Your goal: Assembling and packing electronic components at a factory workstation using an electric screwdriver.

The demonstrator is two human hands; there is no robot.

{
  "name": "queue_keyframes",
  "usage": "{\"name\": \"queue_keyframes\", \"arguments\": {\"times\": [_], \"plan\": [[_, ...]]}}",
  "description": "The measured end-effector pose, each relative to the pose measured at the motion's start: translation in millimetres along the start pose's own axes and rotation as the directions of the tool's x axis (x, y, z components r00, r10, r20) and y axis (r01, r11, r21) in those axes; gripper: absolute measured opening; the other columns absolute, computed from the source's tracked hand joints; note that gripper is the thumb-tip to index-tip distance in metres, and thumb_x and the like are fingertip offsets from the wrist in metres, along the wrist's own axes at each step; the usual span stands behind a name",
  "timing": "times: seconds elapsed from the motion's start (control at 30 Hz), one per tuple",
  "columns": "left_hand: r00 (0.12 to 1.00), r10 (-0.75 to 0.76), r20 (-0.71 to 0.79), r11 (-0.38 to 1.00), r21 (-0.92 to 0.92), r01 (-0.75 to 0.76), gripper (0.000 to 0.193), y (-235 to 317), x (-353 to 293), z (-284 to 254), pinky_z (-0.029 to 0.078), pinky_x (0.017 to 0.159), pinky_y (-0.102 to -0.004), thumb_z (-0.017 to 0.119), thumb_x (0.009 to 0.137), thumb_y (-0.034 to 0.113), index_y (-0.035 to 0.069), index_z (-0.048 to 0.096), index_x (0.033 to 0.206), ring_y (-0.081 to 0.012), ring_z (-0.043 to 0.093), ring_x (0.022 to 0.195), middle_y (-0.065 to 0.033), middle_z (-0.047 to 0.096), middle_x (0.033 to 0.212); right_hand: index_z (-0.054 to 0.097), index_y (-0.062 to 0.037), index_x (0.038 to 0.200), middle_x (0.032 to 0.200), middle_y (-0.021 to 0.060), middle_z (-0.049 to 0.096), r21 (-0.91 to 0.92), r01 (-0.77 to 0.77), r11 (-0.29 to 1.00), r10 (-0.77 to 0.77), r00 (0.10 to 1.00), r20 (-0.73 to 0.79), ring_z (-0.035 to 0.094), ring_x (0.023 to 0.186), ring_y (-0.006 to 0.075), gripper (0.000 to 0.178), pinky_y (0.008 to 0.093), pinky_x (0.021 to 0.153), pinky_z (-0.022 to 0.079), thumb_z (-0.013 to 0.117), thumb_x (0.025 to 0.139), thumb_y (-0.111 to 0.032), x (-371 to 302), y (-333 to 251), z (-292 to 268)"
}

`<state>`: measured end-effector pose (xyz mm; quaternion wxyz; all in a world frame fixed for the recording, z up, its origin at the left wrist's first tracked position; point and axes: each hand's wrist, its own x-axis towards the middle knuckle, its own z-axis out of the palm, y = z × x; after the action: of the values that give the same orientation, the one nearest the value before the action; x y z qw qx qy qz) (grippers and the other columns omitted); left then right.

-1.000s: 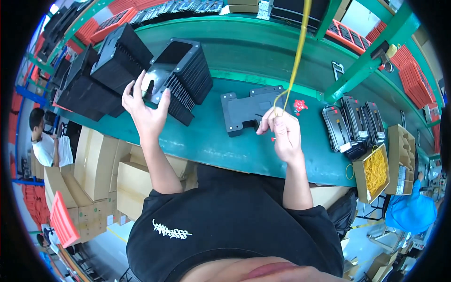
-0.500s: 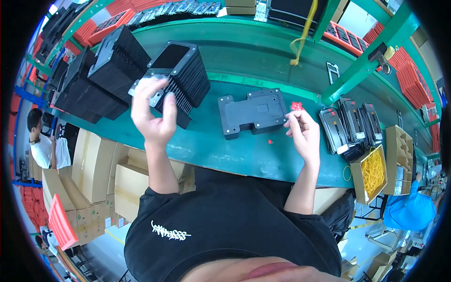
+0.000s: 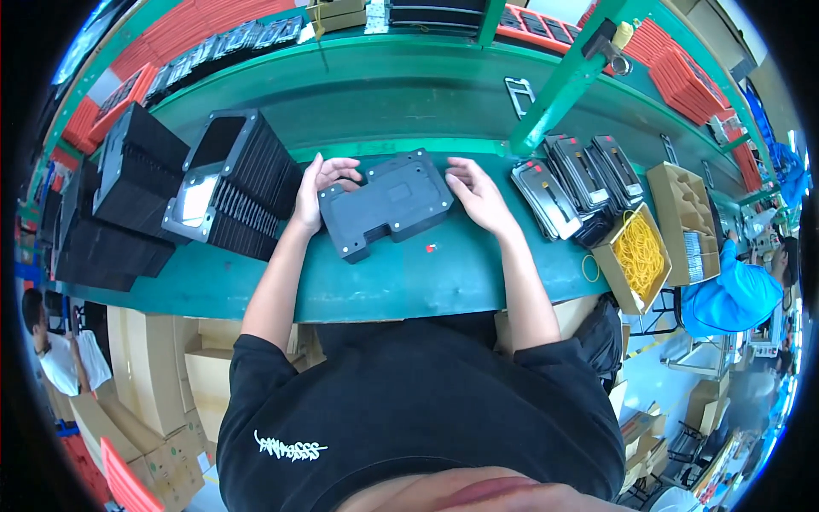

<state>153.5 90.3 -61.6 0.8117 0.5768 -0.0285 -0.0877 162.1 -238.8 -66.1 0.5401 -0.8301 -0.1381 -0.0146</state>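
A thick black block (image 3: 388, 205) with a recessed top, notched sides and small metal dots at its corners lies slantwise on the green bench in front of me. At its left end is my left hand (image 3: 317, 192), thumb and fingers apart, curving round the far left corner. My right hand (image 3: 479, 198) is by the right end, its fingers loosely bent and their tips close to the edge; whether they touch it I cannot tell. A small red piece (image 3: 431, 247) lies just nearer me than the block.
At left stand tall stacks of black trays (image 3: 247, 162), with a shiny screen-like plate (image 3: 198, 200) on the front one. Stacked flat panels (image 3: 546, 198) lie at right, beside a box of yellow bands (image 3: 640, 256) and a divided carton (image 3: 674, 188). A green post (image 3: 559, 94) rises behind.
My left hand has come away from the tray stack to the block's left end. The block has turned slightly, and my right hand stays near its right end. The view has shifted right.
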Motion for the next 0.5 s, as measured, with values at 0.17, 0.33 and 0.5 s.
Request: {"name": "queue_keyframes", "arguments": {"times": [0.17,0.33,0.5], "plan": [[0.993,0.071,0.094,0.990,0.114,-0.082,0.078,-20,4,-19,0.050,0.075,-0.0293,0.019,0.105,0.062,0.001,0.067,0.117,-0.0154,0.063,0.079,-0.0069,0.067,0.086,0.058,0.0004,0.128,0.101,0.0167,0.074,-0.391,-0.135,0.910,0.198,0.972,0.124,0.072,0.099,0.0322,0.042,0.0405,0.089,0.057,0.061,0.100,-0.030,68,-15,-6],[0.989,0.128,0.079,0.969,0.204,-0.141,0.078,-19,2,-18,0.050,0.071,-0.0290,0.021,0.105,0.063,0.001,0.068,0.115,-0.0139,0.062,0.072,-0.0060,0.066,0.080,0.058,-0.0010,0.128,0.096,0.0213,0.073,-0.541,-0.358,0.761,0.480,0.872,0.097,0.074,0.096,0.0305,0.048,0.0415,0.083,0.058,0.059,0.098,-0.038,155,-6,-17],[0.990,0.126,0.058,0.966,0.220,-0.135,0.078,-15,0,-12,0.049,0.070,-0.0284,0.025,0.104,0.064,0.001,0.069,0.113,-0.0133,0.062,0.070,-0.0064,0.065,0.078,0.057,-0.0069,0.136,0.130,0.0259,0.065,-0.823,-0.472,0.317,0.218,0.880,-0.421,0.056,0.130,0.0391,0.055,0.0591,0.109,0.038,0.052,0.095,-0.044,209,61,-48]]}}
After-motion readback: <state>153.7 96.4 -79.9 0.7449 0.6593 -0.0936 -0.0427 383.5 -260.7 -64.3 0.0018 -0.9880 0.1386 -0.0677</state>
